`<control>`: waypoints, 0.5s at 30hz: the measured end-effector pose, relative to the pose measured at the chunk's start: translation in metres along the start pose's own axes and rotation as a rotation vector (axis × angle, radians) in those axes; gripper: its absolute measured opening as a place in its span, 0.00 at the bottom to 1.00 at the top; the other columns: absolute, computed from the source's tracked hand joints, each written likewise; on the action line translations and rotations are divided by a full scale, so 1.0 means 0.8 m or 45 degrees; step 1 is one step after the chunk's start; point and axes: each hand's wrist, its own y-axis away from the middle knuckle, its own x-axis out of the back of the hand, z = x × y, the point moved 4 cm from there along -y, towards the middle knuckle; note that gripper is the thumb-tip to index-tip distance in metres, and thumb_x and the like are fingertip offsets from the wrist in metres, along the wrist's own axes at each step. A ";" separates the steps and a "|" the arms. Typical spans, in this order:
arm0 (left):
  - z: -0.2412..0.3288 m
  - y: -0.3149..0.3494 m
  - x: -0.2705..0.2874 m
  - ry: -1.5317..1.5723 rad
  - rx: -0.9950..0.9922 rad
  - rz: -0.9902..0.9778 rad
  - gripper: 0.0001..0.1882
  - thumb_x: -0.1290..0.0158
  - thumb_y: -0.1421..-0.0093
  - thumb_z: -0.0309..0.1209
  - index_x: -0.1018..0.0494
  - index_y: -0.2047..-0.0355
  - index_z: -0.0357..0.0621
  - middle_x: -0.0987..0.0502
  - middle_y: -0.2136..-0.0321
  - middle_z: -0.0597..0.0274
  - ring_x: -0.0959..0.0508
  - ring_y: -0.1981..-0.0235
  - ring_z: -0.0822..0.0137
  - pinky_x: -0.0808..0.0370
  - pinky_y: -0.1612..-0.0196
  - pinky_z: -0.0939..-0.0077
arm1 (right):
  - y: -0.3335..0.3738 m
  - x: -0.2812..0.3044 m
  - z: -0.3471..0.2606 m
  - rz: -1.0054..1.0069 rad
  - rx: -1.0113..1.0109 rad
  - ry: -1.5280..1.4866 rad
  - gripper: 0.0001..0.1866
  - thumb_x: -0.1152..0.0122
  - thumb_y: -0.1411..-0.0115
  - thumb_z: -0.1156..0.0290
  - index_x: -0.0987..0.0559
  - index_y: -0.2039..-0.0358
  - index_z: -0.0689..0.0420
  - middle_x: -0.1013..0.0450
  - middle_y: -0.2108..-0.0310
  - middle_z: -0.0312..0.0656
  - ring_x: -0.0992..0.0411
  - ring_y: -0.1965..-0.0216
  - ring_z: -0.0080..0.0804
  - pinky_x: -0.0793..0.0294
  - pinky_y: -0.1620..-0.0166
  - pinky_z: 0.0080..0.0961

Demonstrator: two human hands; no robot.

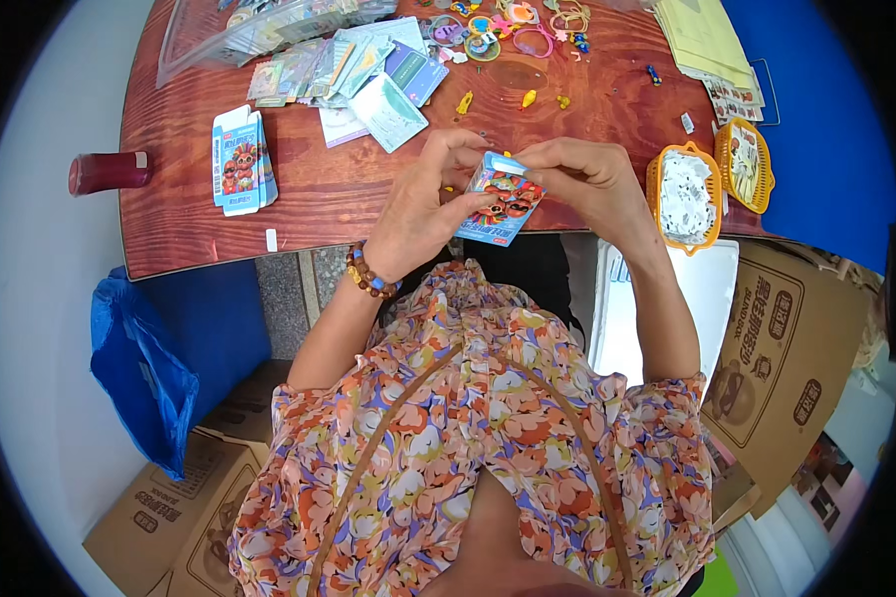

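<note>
At the near edge of the surface [319,199], 1 blue carton [508,221] is held at mid-edge by 2 hands. The left hand [423,204] grips its side, thumb across the printed face; the right hand [597,189] pinches the end away from the body, by a pale flap. That carton seems already folded into shape, so its forming looks mostly done; whether the end is closed or anything is inside, I cannot tell.

Left along the near edge lies 1 white slip [272,240]. Toward the right corner stand 2 orange baskets: the nearer basket [689,247] holds white packets too many to count, the farther basket [765,184] pale strips.

Further in, near the left edge, the flat cartons [237,164] overlap, several at least; these appear left to do. 1 dark red cylinder [110,173] juts past that edge.

Mid-surface, 3 yellow trinkets [529,99] lie apart. Beyond are an uncountable spread of cards [388,109], 1 clear bin [174,60] at the far left corner and 1 yellow paper stack [702,40] at the far right.
</note>
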 end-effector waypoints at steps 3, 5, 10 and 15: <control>-0.004 0.001 -0.001 0.032 0.002 0.014 0.27 0.40 0.43 0.24 0.39 0.46 0.41 0.21 0.59 0.52 0.17 0.63 0.63 0.22 0.63 0.70 | 0.004 0.000 -0.007 0.012 0.161 0.142 0.11 0.40 0.40 0.81 0.17 0.57 0.62 0.19 0.59 0.43 0.21 0.54 0.35 0.23 0.51 0.24; -0.004 -0.001 -0.007 0.075 0.000 0.019 0.26 0.40 0.44 0.22 0.38 0.47 0.40 0.21 0.60 0.52 0.17 0.64 0.62 0.22 0.63 0.70 | 0.010 0.003 -0.010 0.047 0.409 0.311 0.11 0.39 0.41 0.81 0.18 0.57 0.62 0.19 0.60 0.42 0.21 0.56 0.36 0.23 0.52 0.26; -0.008 0.005 -0.005 -0.011 0.021 -0.013 0.27 0.40 0.44 0.21 0.35 0.45 0.42 0.21 0.61 0.54 0.18 0.64 0.64 0.22 0.63 0.70 | 0.020 -0.005 -0.001 0.062 0.466 0.401 0.12 0.39 0.42 0.82 0.18 0.57 0.60 0.20 0.58 0.43 0.21 0.55 0.38 0.22 0.51 0.28; -0.002 0.006 -0.006 -0.256 -0.094 -0.029 0.26 0.40 0.44 0.21 0.30 0.44 0.44 0.23 0.61 0.57 0.19 0.65 0.67 0.22 0.62 0.72 | 0.021 -0.006 0.003 0.007 0.441 0.506 0.13 0.39 0.42 0.82 0.19 0.55 0.60 0.21 0.56 0.43 0.22 0.53 0.38 0.23 0.50 0.27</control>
